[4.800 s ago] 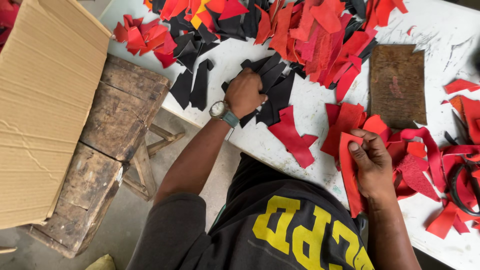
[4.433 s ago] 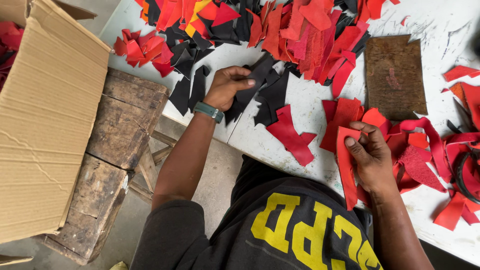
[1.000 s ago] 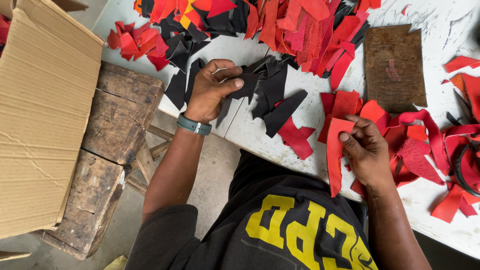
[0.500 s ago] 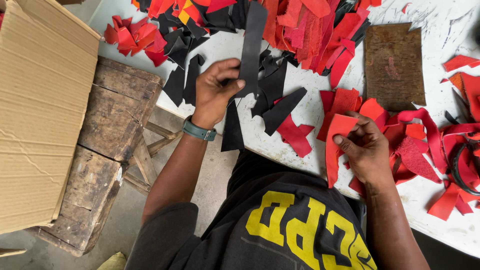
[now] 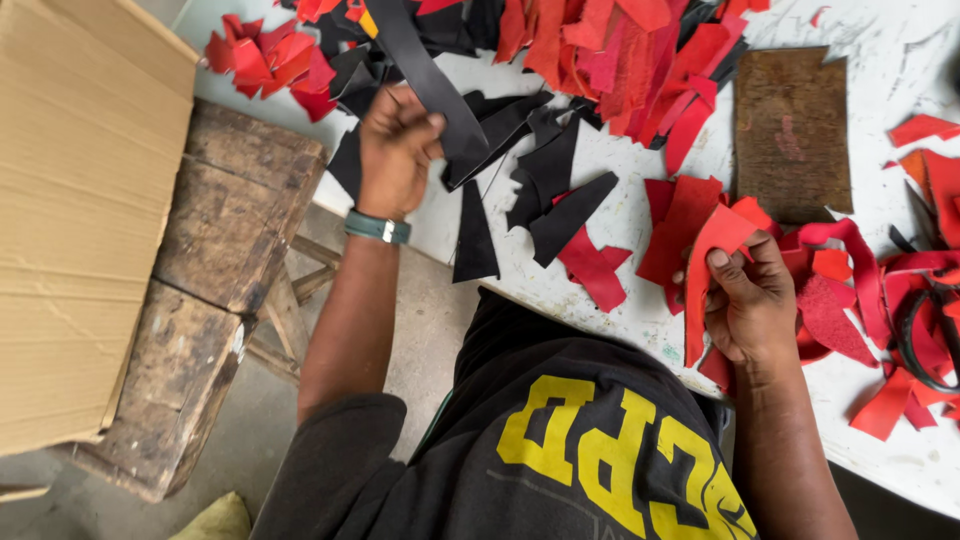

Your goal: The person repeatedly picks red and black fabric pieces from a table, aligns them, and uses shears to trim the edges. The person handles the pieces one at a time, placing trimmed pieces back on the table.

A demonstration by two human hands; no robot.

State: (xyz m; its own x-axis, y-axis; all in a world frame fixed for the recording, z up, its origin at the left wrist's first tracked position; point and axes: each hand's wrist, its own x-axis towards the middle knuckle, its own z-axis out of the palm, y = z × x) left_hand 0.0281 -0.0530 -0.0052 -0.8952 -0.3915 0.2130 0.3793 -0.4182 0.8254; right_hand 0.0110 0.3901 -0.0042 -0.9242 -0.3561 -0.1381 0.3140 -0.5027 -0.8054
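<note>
Fingers of left hand [image 5: 395,150] pinch long black leather strip [image 5: 425,75] at eleven o'clock; right hand [image 5: 750,305] clasps red leather scrap [image 5: 705,270] at three o'clock. Keep the strip taut.

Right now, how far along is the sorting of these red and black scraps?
Early. The left hand grips a long black leather strip; the right hand holds a red leather piece. A big mixed pile of red and black offcuts remains on the white table.
</note>
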